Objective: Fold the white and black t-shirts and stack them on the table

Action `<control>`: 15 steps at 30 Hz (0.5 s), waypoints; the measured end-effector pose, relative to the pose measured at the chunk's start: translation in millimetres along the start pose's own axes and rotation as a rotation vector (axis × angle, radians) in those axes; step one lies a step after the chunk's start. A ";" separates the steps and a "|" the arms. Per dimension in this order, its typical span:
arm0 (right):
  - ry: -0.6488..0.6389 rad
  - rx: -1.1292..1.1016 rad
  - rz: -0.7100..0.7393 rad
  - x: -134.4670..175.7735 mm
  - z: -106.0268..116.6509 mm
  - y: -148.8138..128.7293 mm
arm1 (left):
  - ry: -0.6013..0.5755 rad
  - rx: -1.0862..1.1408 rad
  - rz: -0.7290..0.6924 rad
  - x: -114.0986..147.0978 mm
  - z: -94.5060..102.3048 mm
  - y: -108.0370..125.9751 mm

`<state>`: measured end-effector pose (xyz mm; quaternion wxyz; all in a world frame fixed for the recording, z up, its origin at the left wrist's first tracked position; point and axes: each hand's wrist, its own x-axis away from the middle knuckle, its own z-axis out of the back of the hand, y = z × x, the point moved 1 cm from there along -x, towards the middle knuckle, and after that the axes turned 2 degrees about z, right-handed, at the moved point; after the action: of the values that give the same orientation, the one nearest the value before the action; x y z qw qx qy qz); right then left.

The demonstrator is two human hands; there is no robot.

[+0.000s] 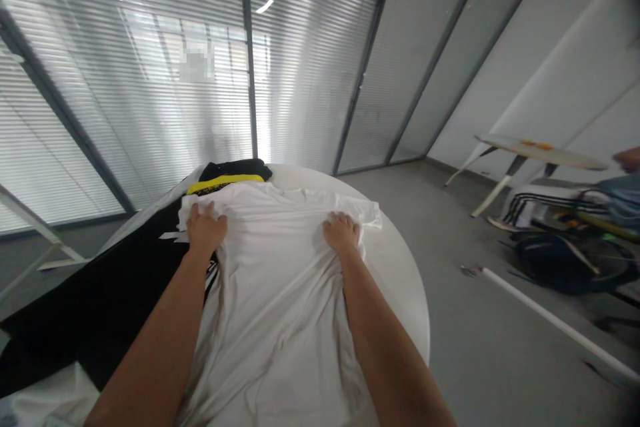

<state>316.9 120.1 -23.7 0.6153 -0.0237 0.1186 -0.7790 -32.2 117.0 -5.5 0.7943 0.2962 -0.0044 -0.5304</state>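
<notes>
we have our left hand (207, 228) and right hand (342, 233) well apart, each resting on a white shirt (280, 267) near its sleeves; we cannot tell whether either grips it. the shirt lies spread and creased on a round white table (403, 280). to its left we see black cloth (115, 287), and near the far edge a yellow-banded dark garment (227, 179).

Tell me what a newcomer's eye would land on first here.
Probably the white T-shirt, spread over the round white table, with the left hand and right hand on its upper part. Next, the bright yellow strip beside black cloth at the table's far side.
</notes>
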 end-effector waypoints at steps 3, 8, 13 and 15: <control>0.015 0.000 0.005 0.9 -0.7 -1.4 | 0.151 0.087 0.069 2.2 8.4 1.8; 0.029 -0.013 0.009 1.7 -1.2 -4.1 | 0.106 0.041 -0.111 13.5 5.0 19.1; 0.033 0.003 0.009 3.0 -0.7 -5.3 | -0.163 -0.134 -0.213 22.9 -12.5 24.1; 0.030 -0.002 0.010 3.9 1.3 -6.2 | -0.199 -0.169 -0.203 23.6 -14.4 21.8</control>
<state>310.3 117.5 -21.5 0.6172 -0.0123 0.1288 -0.7761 1.0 109.5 -14.3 0.7543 0.1732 -0.0084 -0.6333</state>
